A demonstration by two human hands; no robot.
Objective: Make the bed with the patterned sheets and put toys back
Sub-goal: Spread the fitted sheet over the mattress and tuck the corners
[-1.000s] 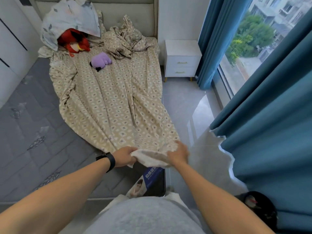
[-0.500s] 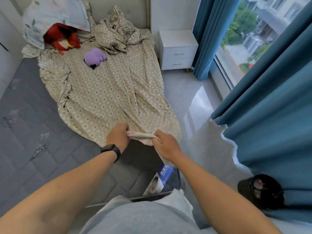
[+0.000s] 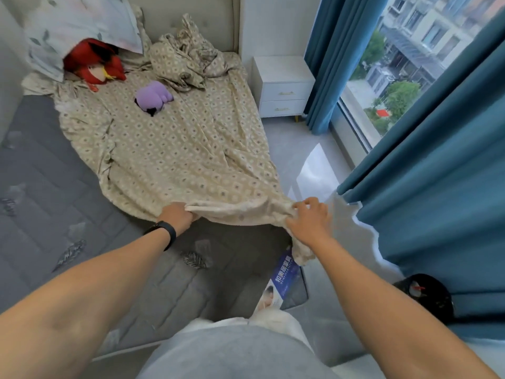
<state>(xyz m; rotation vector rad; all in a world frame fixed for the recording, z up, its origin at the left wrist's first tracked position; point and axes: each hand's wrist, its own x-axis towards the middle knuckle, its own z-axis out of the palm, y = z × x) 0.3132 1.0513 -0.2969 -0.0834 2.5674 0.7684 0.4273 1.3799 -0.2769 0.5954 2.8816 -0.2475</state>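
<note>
Both hands are closed on the near hem of the beige patterned cotton sheet: the left hand has it pinched under curled fingers, and the right hand has its fingers bunched into the corner fold, a loose tail hanging below the wrist. Between the two grips the hem is held stretched, just above the bare grey quilted mattress. Beyond the fingers the sheet is spread toward the headboard, where a small purple plush toy is lying on it. Farther back a red plush bird is tucked partly under a pale leaf-print pillow.
</note>
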